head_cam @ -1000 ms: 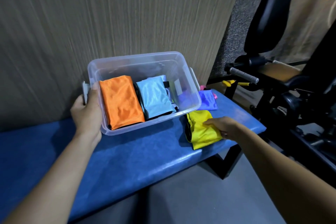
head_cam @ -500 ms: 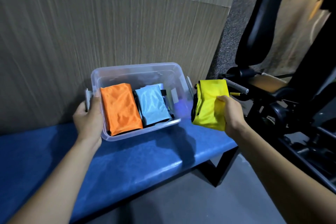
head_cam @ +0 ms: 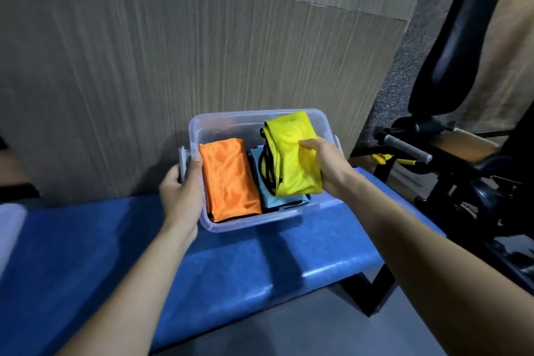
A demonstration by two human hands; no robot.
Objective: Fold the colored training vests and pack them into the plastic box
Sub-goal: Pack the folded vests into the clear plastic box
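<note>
Head view: packing the yellow vest [head_cam: 291, 153].
Right hand [head_cam: 326, 166] grasps it over the plastic box [head_cam: 248, 224]; left hand [head_cam: 182, 191] grips the rim. Next, likely lowering it onto the light-blue vest [head_cam: 268, 199].

A single head-worn wide-angle camera is supplying the only view; it is looking forward and steeply down from above the person's chest, with both forearms entering from the near edge; it is facing a wood-grain wall panel [head_cam: 179, 72] at the far side; the blue bench [head_cam: 260, 254] is crossing the near and middle ground, close to the lens; the plastic box [head_cam: 251, 227] is sitting near the centre; gym equipment [head_cam: 450, 66] is filling the right edge; lines are bowing toward the borders.
</note>
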